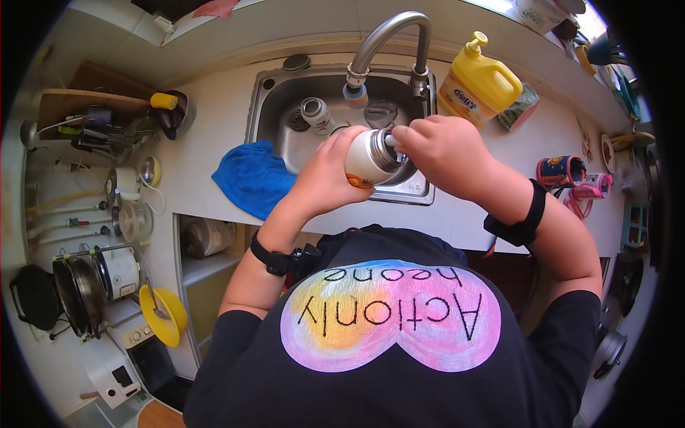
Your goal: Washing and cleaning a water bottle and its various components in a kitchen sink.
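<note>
My left hand (334, 179) is wrapped around a white insulated bottle (369, 155) with an orange picture, tilted over the sink's near edge. Its steel-threaded mouth faces right. My right hand (441, 155) pinches a small whitish piece (392, 140) at that mouth; whether it belongs to a brush or to an inner part, I cannot tell. Behind the hands, in the steel sink (289, 144), a second white bottle (317, 113) lies tilted beside a dark round item (298, 121). A clear object (381, 113) lies at the basin's back right. The faucet (393, 27) arches above.
A blue cloth (254, 179) drapes over the counter left of the sink. A yellow pump jug (476, 85) stands right of the faucet. Farther right are a blue bottle sleeve (559, 171) and a pink one (591, 187). A yellow bowl (166, 315) is at the lower left.
</note>
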Motion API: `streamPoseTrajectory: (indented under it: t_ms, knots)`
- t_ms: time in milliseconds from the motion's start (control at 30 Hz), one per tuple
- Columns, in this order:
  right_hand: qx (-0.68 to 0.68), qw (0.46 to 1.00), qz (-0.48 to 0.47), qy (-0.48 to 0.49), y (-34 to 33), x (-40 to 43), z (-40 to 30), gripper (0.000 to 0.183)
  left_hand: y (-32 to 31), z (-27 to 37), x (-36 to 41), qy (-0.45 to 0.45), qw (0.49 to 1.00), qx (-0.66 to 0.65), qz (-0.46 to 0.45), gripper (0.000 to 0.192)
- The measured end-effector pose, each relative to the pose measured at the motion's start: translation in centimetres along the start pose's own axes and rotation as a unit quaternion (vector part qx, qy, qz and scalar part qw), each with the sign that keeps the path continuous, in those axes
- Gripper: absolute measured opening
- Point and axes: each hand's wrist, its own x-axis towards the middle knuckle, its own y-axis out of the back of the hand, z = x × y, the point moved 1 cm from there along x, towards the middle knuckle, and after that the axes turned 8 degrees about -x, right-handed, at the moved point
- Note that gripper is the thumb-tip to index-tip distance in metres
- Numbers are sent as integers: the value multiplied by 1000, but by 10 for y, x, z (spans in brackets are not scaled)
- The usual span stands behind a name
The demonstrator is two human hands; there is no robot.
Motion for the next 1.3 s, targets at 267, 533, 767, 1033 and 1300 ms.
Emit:
streamPoseTrajectory:
  t_ms: [267, 533, 767, 1033, 1300]
  knots:
    - [277, 922, -265, -47, 17, 19, 15, 16, 2, 4, 6, -60, 994, 86, -17, 87]
    - [222, 965, 1, -136, 0, -4, -2, 17, -3, 6, 9, -17, 1000, -24, -7, 86]
    - [-88, 991, -85, 50, 3, 7, 3, 17, 0, -2, 11, -37, 998, 42, 14, 83]
    - [373, 889, -208, -168, 8, 22, 14, 14, 7, 3, 9, -39, 998, 45, 19, 83]
    - [-16, 992, -122, 5, 11, 17, 7, 9, 12, 1, 16, -8, 999, -17, -37, 82]
